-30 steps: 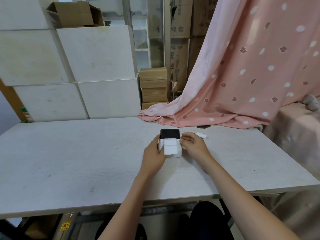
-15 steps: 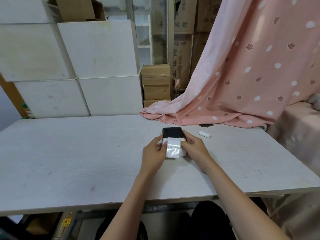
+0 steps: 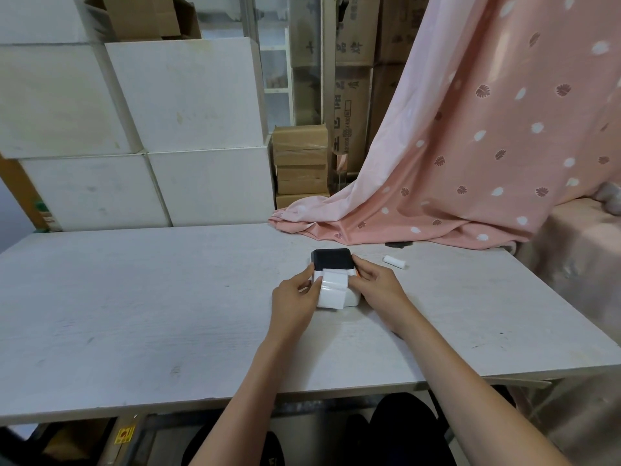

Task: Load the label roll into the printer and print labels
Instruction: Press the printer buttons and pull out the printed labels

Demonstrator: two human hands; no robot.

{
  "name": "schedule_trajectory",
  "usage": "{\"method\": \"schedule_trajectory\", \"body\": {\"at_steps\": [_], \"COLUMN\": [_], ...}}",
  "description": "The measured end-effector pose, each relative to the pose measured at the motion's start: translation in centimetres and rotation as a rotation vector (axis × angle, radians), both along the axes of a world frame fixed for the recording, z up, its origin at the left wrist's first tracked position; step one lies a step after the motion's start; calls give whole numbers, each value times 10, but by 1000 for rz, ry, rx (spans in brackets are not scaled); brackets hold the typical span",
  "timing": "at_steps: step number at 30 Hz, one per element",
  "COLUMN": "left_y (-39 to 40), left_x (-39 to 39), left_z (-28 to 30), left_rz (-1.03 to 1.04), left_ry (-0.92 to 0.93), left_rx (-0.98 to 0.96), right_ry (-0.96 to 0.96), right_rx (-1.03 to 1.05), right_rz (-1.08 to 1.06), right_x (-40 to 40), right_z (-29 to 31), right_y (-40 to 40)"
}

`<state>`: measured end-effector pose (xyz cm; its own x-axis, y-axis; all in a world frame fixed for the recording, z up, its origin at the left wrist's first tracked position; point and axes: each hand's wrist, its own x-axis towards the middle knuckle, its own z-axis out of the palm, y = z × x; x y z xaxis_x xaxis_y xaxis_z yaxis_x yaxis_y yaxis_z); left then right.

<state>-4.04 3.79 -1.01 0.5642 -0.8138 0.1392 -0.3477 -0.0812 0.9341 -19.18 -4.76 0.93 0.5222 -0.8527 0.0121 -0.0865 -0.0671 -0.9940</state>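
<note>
A small white label printer [image 3: 353,297] with a black top [image 3: 332,258] sits on the white table [image 3: 134,297]. A strip of white labels [image 3: 332,289] hangs out of its front and curls down over the body. My left hand [image 3: 294,297] holds the printer's left side, thumb on the edge of the strip. On the printer's right side rests my right hand [image 3: 379,284], fingers at the slot where the strip comes out. A small white roll [image 3: 395,261] lies on the table to the right of the printer.
Pink patterned cloth [image 3: 470,163] drapes onto the table's far right corner, with a small dark object [image 3: 398,244] at its hem. White boxes [image 3: 188,129] and cardboard cartons [image 3: 300,163] stand behind the table. The table's near edge is just in front of my legs.
A label strip has come out of the printer's front and grown longer, curling down. Both hands have stayed at the printer's sides, with fingers shifting onto the strip.
</note>
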Motion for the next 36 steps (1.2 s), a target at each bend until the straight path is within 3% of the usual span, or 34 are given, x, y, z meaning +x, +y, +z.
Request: {"method": "schedule_trajectory", "body": {"at_steps": [36], "left_y": [2], "left_x": [1], "left_z": [-3], "left_rz": [-21], "left_ry": [6], "left_rx": [-56], "right_ry": [-13], "right_rx": [-58], "right_rz": [1], "right_x": [-4], "right_z": [0], "right_y": [5]}}
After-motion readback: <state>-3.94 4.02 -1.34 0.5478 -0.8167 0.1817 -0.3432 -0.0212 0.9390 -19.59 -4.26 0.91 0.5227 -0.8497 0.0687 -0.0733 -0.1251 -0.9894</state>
